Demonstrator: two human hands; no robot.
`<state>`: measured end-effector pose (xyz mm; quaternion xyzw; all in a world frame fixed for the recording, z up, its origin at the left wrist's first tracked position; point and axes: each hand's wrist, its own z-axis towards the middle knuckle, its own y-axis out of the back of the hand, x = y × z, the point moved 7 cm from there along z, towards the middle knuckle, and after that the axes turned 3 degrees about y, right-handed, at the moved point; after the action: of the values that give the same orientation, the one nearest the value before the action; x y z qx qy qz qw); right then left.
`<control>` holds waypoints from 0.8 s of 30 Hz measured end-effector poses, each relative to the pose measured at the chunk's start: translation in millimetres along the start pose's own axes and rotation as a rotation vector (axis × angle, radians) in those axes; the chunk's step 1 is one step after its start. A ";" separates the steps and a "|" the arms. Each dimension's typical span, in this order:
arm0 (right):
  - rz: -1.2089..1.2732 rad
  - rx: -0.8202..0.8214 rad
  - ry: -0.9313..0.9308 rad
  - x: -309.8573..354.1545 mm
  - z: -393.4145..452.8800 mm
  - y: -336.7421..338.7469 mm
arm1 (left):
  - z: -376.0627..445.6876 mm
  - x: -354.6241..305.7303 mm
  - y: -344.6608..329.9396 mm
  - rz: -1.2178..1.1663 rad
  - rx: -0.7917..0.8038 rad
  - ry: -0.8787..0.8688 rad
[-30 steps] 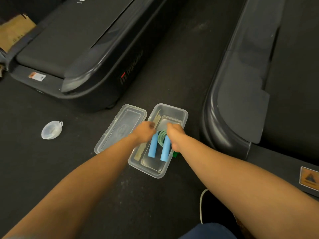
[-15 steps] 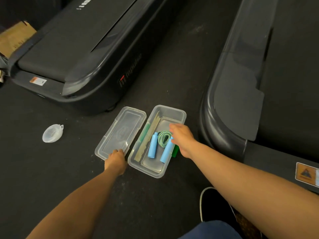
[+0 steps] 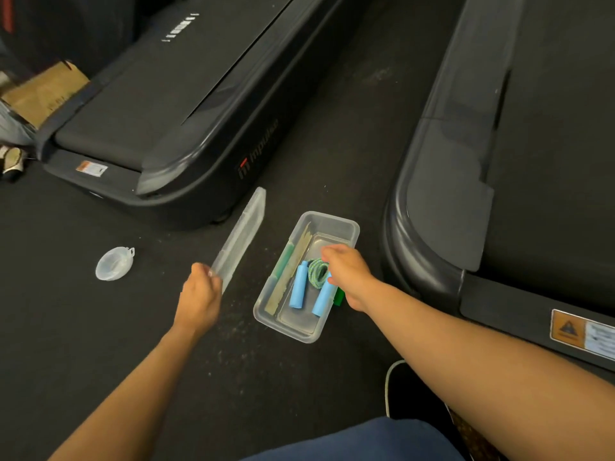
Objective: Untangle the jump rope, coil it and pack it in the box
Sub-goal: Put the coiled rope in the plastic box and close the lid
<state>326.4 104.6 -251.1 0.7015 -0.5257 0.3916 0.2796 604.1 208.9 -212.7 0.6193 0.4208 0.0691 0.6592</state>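
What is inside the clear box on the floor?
Inside the clear box lie two blue handles, a coiled green rope and flat tan and green strips along its left wall. The right hand covers part of the rope.

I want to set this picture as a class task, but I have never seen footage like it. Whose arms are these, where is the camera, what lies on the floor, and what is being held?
There is no machine at work here: a person wears a camera on the head, so you look down along their own two arms. The left hand grips one end of the clear lid and holds it tilted up off the dark floor. The right hand reaches over the clear box. In the box lie the coiled green rope with its two blue handles, plus some flat strips along one side. A small round clear case lies to the left. Two treadmills flank the scene.
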 end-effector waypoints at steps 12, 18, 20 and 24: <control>0.124 0.164 -0.062 -13.9 -14.7 -23.3 | -29.2 -22.7 8.9 -1.197 0.123 0.208; 0.082 0.104 -0.035 -30.0 -14.3 -5.1 | -33.8 -14.8 -57.7 -1.114 0.299 0.334; 0.083 0.062 -0.067 -40.7 -12.0 3.9 | -30.9 -12.5 -67.7 -0.950 0.294 0.303; 0.072 0.028 -0.082 -52.4 -11.3 15.6 | -27.1 -15.8 -73.8 -0.497 0.230 0.171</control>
<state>301.3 136.3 -289.5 0.7014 -0.5562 0.3795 0.2337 545.0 203.2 -266.6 0.5599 0.6188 -0.0908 0.5434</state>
